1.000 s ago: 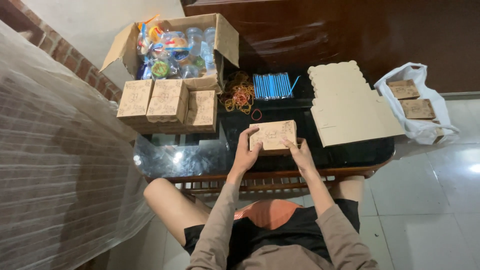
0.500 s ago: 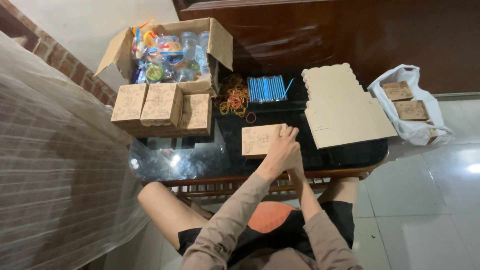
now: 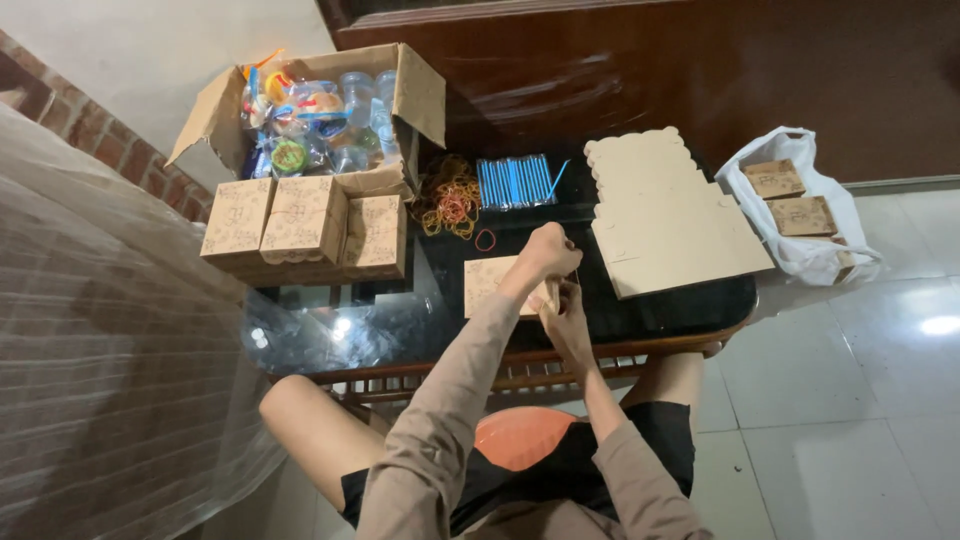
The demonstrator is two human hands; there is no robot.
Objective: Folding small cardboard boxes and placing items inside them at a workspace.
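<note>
A small printed kraft box (image 3: 490, 283) lies on the black glass table (image 3: 400, 320) in front of me. My left arm crosses over it, and my left hand (image 3: 549, 251) is curled tight on the box's far right corner. My right hand (image 3: 566, 318) grips the box's near right edge just below the left hand. Whether anything else is in my fingers is hidden. A loose red rubber band (image 3: 485, 240) lies just beyond the box.
Three closed kraft boxes (image 3: 305, 228) stand at the left before an open carton of cups and packets (image 3: 320, 115). A rubber band pile (image 3: 448, 200), blue straws (image 3: 515, 182) and flat box blanks (image 3: 665, 215) lie behind. A white bag with boxes (image 3: 795, 205) sits on the floor right.
My left hand has crossed from the box's left side to its far right corner. My right hand has stayed at the right edge. The box has barely shifted.
</note>
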